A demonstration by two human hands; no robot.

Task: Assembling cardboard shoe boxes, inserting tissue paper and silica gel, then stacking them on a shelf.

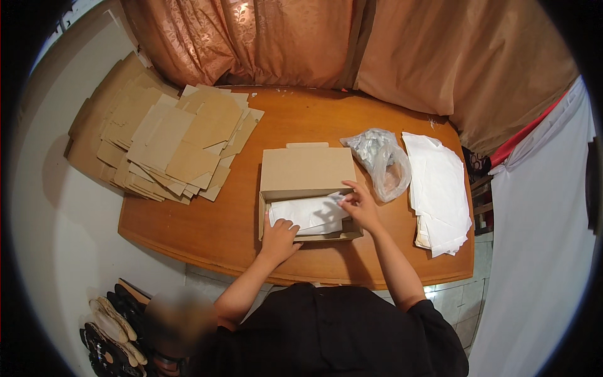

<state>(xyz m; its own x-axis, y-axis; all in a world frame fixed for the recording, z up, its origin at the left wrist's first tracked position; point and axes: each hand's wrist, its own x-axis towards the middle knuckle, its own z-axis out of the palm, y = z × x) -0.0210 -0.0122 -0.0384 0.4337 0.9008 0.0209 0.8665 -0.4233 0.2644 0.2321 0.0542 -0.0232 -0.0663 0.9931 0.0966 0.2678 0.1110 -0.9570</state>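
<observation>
My right hand (359, 204) has its fingers pinched narrow on the upper right edge of the white paper sheet (309, 213) lying inside the open cardboard box (306, 188); my left hand (281, 235) lies flat, fingers spread, on the sheet's lower left corner and the box's front wall, holding nothing. The box sits mid-worktop (207, 226), lid flap tipped back. Judging by look: the paper is light, thin and limp, will crease or slide if dragged, so best taken at an edge or corner with a light pinch; the box is light, stiff corrugated card, best gripped by its side walls. Just right of the box, a clear plastic bag (381, 160) of small greyish pieces; I can't make out what they are. Beyond it, a stack of white sheets (440, 195). Far left, a heap of flat cardboard blanks (169, 147) overhanging the worktop. Whatever lies under the sheet is hidden; the right fingertips are too small to read exactly.
</observation>
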